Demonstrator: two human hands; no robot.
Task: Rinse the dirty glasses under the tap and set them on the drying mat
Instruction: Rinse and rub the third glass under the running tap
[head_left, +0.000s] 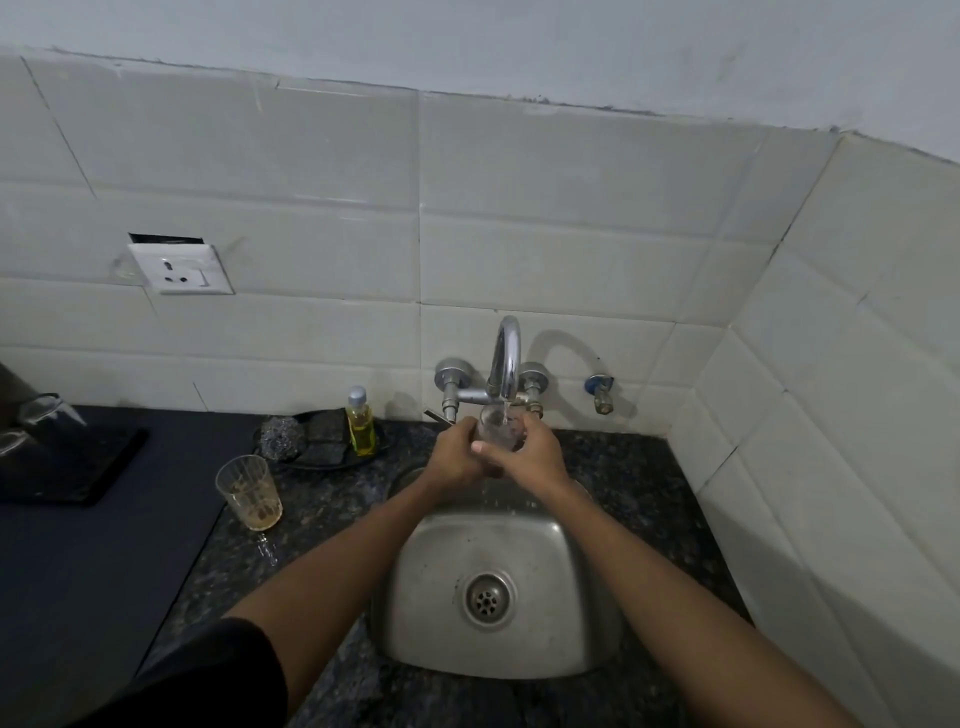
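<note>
Glass: under tap, sink's 12 o'clock; left hand and right hand wrapped round its wall. Likely wet, slippery, breakable; grip mid-wall.

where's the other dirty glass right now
In the head view, the dirty glass stands upright on the counter, left of the sink, near the soap bottle.

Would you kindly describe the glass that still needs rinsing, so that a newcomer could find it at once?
Start at the steel sink set in the speckled counter, then look to its left. The dirty glass stands there upright on the counter, just in front of the tray holding the yellow soap bottle. Unlike the glass under the tap, it is untouched and has brownish residue at its bottom.
</note>
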